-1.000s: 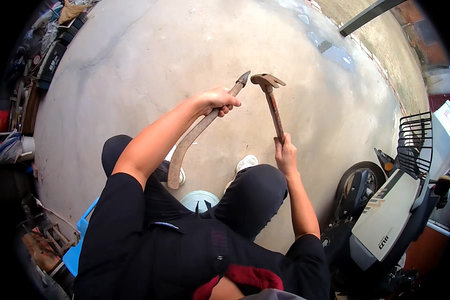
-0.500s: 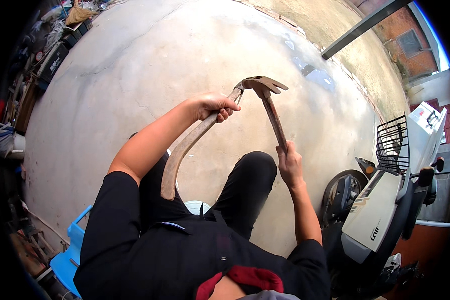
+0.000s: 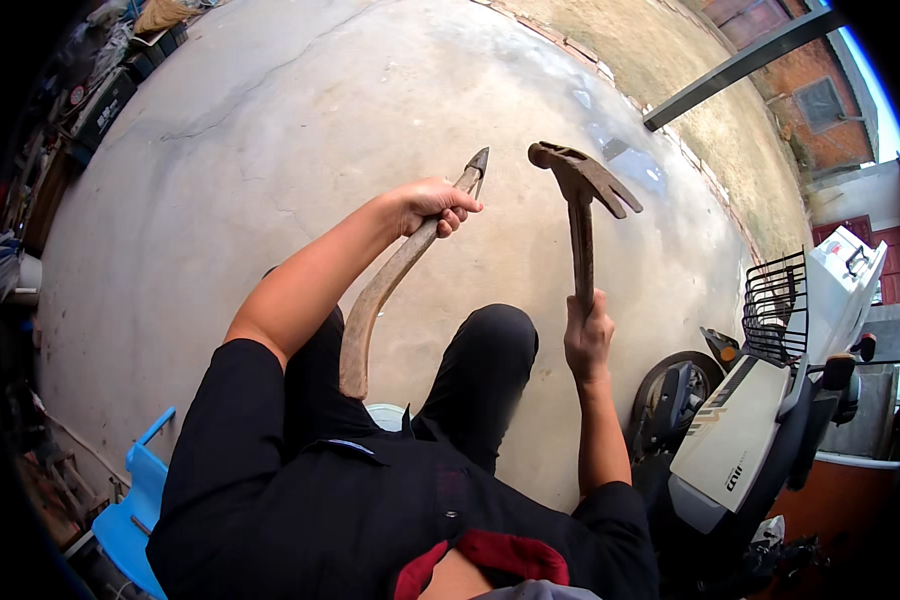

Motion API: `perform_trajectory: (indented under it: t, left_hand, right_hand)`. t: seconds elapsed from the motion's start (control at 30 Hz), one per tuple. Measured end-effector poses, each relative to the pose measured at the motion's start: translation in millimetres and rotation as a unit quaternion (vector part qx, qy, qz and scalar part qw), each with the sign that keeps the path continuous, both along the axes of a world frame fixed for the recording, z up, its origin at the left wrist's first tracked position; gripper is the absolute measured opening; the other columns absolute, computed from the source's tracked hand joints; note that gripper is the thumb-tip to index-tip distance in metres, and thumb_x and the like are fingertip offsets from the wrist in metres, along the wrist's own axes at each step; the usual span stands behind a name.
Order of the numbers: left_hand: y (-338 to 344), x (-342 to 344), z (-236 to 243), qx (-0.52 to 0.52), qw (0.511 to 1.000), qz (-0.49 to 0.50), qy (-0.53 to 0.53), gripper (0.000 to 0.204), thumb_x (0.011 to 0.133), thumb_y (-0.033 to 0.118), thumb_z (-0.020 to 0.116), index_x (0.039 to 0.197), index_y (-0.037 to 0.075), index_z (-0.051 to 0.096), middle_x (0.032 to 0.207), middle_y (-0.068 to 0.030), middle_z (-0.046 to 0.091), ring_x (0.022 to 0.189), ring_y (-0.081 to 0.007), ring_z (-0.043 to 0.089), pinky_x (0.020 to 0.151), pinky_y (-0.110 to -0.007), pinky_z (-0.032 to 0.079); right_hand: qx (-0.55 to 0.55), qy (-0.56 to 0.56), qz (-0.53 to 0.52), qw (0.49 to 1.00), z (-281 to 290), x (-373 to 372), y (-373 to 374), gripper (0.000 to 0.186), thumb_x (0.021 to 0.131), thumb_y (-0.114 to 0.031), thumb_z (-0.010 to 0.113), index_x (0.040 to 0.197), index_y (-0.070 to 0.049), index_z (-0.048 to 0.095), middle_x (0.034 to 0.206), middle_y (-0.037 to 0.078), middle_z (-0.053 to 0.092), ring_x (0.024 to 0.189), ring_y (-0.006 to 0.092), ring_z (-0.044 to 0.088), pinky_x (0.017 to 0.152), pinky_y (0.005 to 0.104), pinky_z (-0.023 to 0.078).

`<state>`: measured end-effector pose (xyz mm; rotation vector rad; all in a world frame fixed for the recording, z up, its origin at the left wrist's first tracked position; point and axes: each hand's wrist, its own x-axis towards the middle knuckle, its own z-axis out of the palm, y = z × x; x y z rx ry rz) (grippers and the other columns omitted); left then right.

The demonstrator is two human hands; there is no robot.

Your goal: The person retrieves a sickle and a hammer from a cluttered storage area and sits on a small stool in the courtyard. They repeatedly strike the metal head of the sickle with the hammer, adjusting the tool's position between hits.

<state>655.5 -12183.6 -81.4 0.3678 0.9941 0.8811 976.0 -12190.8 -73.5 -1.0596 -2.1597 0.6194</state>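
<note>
My left hand point(image 3: 433, 208) is closed round a curved wooden handle point(image 3: 375, 300), near its far end. A dark pointed metal piece point(image 3: 481, 161) caps that end, just beyond my fingers; the thick wooden end hangs down over my left knee. To the right, my right hand point(image 3: 588, 335) grips a claw hammer point(image 3: 582, 240) low on its shaft. The hammer stands upright, its rusty brown head above my fist, the round face to the left and the claw to the right. A gap separates the hammer head from the metal tip.
A white electric scooter point(image 3: 735, 425) with a black wire basket point(image 3: 775, 305) stands close on my right. Low at the left is a blue plastic chair point(image 3: 135, 515). Toolboxes and clutter point(image 3: 100, 115) line the far left. A grey metal post point(image 3: 735, 70) rises at the far right beside the concrete floor point(image 3: 300, 130).
The hammer has swung up and to the right, away from the metal tip it met before. My left hand stays nearly in place, with the handle's lower end shifted slightly right.
</note>
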Motion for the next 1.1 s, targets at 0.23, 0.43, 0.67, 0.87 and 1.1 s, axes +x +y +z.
perform_trajectory:
  t: [0.23,0.43,0.67,0.87,1.1]
  left_hand:
    - [-6,23,18,0.068,0.99,-0.02,0.121,0.023,0.086,0.011,0.064,0.083,0.011,0.042,0.065,0.0044,0.041,0.048,-0.0017,0.037,0.039,-0.019,0.032]
    - [-2,15,-2,0.039,0.996,-0.007,0.084,0.022,0.086,0.011,0.064,0.083,0.012,0.042,0.065,0.0053,0.04,0.048,-0.0014,0.036,0.039,-0.019,0.032]
    - [-6,16,7,0.066,0.993,0.004,0.096,0.023,0.086,0.012,0.063,0.081,0.012,0.041,0.064,0.0052,0.04,0.047,-0.0018,0.037,0.039,-0.019,0.032]
    - [-12,15,7,0.07,0.992,-0.002,0.102,0.024,0.085,0.011,0.064,0.081,0.011,0.041,0.065,0.0044,0.041,0.047,-0.0026,0.038,0.04,-0.021,0.034]
    - [-18,12,3,0.084,0.986,0.015,0.147,0.024,0.086,0.013,0.064,0.078,0.011,0.041,0.065,0.0029,0.042,0.049,-0.0039,0.039,0.04,-0.021,0.035]
  right_hand:
    - [-0.039,-0.083,0.021,0.996,-21,-14,18,0.016,0.094,-0.015,0.055,0.093,-0.003,0.044,0.067,0.021,0.055,0.061,0.0417,0.055,0.054,0.0476,0.039]
    - [-0.027,-0.054,-0.025,0.998,-11,4,8,0.011,0.094,-0.012,0.053,0.099,-0.003,0.048,0.063,0.015,0.052,0.056,0.035,0.055,0.053,0.0419,0.042]
    - [0.015,-0.044,0.022,0.999,2,-14,-11,0.012,0.092,-0.009,0.056,0.097,-0.004,0.047,0.064,0.017,0.053,0.055,0.0376,0.054,0.052,0.0424,0.042]
    - [-0.033,-0.068,-0.003,0.997,-11,-23,7,0.012,0.094,-0.011,0.054,0.097,-0.003,0.046,0.065,0.018,0.053,0.055,0.037,0.052,0.052,0.0422,0.042]
    - [0.097,-0.069,0.055,0.991,2,-18,-20,0.013,0.091,-0.01,0.058,0.098,-0.005,0.048,0.066,0.016,0.056,0.056,0.0363,0.056,0.052,0.041,0.045]
